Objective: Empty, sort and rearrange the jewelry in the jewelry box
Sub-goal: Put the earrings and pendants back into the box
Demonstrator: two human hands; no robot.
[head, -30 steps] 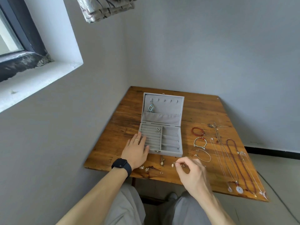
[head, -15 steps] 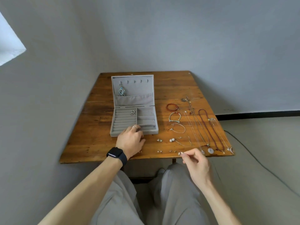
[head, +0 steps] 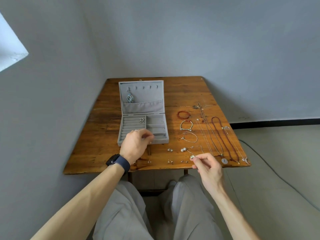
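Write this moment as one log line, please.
left hand: over jewelry box front | right hand: pinches small silver piece | necklaces: laid on table

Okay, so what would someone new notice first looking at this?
The open grey velvet jewelry box on the left of the wooden table, a turquoise pendant hanging in its lid. Then the bracelets and long necklaces laid in rows to its right, and the right hand pinching a small silver piece near the front edge.
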